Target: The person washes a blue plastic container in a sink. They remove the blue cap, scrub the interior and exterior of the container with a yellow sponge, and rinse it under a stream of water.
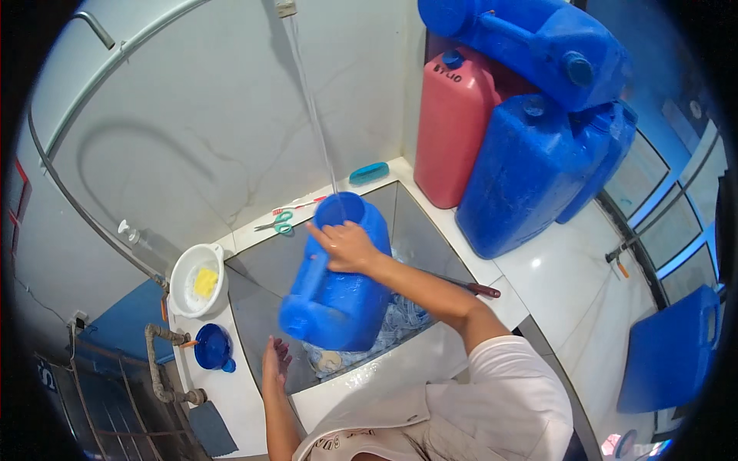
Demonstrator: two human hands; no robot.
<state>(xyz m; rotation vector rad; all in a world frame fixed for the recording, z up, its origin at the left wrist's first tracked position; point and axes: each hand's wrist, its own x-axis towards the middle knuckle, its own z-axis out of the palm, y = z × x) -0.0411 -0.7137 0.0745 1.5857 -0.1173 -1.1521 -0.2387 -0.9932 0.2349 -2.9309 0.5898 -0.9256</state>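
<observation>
A blue plastic jerrycan (360, 294) tilts over the grey-tiled sink (259, 322), its wide round mouth towards the wall. From a spout (286, 8) above, a stream of water (311, 104) falls into that mouth. My right hand (346, 248) grips the jerrycan just below the mouth, near the upper end of its handle. Off the capped lower end, my left hand (277, 360) is held up with its fingers apart and nothing in it. Under the jerrycan, wet bluish-white netting or cloth (403, 317) lies in the sink, partly hidden, beside a cream-coloured round thing (330, 362).
Green-handled scissors (282, 222), a toothbrush (300, 206) and a teal brush (369, 173) lie along the back ledge. Left stand a white basin (180, 288) holding a yellow sponge (205, 283), and a blue dipper (212, 347). A brown-handled tool (483, 290), pink jerrycan (452, 132) and blue jerrycans (519, 178) are right.
</observation>
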